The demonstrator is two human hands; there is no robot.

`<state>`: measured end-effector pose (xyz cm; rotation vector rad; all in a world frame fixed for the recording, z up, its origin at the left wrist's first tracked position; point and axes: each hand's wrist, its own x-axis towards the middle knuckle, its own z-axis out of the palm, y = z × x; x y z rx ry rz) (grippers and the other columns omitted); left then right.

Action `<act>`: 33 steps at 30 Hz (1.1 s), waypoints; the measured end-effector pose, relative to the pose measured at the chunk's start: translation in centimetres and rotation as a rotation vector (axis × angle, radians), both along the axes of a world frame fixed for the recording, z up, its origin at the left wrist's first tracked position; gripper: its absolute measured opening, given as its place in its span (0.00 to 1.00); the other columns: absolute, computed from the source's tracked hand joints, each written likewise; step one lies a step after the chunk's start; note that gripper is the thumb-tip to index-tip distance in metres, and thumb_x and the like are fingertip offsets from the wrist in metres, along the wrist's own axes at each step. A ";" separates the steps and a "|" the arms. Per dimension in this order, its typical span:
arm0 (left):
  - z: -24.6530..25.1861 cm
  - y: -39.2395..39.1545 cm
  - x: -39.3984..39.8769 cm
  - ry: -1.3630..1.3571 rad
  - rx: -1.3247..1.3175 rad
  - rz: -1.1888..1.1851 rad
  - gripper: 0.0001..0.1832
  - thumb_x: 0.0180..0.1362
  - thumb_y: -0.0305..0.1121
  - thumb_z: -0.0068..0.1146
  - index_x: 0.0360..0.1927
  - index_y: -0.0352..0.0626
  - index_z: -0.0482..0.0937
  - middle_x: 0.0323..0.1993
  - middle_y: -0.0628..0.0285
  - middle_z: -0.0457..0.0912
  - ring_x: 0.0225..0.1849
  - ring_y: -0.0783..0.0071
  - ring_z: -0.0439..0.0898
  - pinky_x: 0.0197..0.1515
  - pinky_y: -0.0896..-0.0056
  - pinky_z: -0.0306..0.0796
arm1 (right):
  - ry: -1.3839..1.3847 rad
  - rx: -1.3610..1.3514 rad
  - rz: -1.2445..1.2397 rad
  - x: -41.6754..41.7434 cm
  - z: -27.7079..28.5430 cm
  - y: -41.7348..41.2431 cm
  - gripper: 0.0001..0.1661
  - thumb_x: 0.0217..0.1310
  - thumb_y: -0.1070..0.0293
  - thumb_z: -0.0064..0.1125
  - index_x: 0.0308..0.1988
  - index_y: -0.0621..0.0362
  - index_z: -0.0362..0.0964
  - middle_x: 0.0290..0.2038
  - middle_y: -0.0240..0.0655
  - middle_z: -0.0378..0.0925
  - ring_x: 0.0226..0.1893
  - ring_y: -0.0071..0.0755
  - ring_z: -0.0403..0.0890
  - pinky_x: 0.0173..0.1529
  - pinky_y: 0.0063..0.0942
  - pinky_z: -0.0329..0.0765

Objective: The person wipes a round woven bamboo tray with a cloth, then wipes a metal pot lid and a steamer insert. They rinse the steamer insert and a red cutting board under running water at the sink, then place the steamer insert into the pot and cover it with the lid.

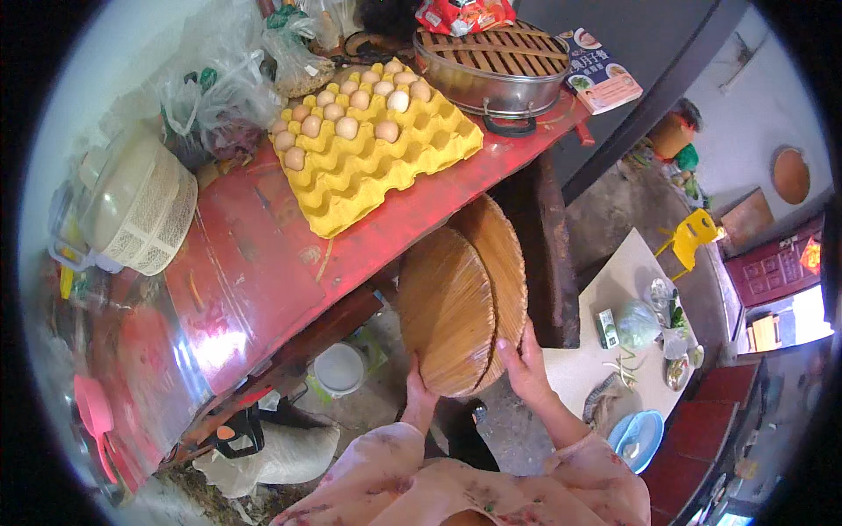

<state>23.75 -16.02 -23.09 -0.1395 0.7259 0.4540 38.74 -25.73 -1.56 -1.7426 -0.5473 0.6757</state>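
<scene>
Two round, flat lids of woven plant stalks are in my hands, one overlapping the other. My left hand (pixel 420 389) grips the lower edge of the front lid (pixel 447 309), its fingers hidden beneath. On the right side, my right hand (pixel 526 368) holds the rim of the rear lid (pixel 506 269), thumb on top near where the two meet. The far ends of both lids reach to the front edge of a red table (pixel 263 276), and partly under it. A dark opening below the tabletop lies beside them.
On the red table are a yellow egg tray (pixel 395 171) with several eggs, a metal steamer (pixel 493 72), a booklet (pixel 602 72) and a white basket (pixel 145 204). A white bucket (pixel 339 368) and a sack (pixel 276 454) stand below. At right is a pale table (pixel 592 322) with vegetables.
</scene>
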 end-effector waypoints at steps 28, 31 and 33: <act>-10.1 -0.4 13.4 -0.142 -0.148 0.413 0.25 0.59 0.37 0.59 0.60 0.44 0.70 0.62 0.60 0.70 0.63 0.59 0.67 0.66 0.50 0.61 | -0.129 0.111 -0.173 10.8 -10.4 2.8 0.36 0.66 0.79 0.45 0.70 0.56 0.44 0.66 0.41 0.59 0.64 0.34 0.61 0.67 0.30 0.55; -6.7 1.0 13.9 -0.158 0.046 0.369 0.27 0.58 0.37 0.61 0.61 0.43 0.68 0.62 0.61 0.71 0.62 0.62 0.68 0.65 0.51 0.64 | -0.150 0.177 -0.158 10.4 -11.1 3.9 0.37 0.66 0.79 0.45 0.71 0.53 0.44 0.66 0.42 0.59 0.65 0.34 0.61 0.67 0.30 0.55; -8.3 2.3 14.2 -0.211 0.181 0.345 0.31 0.60 0.39 0.59 0.65 0.43 0.63 0.64 0.62 0.68 0.64 0.65 0.66 0.67 0.52 0.61 | -0.079 0.175 -0.196 10.6 -11.0 4.5 0.36 0.68 0.76 0.45 0.71 0.52 0.44 0.67 0.44 0.57 0.65 0.36 0.60 0.67 0.31 0.56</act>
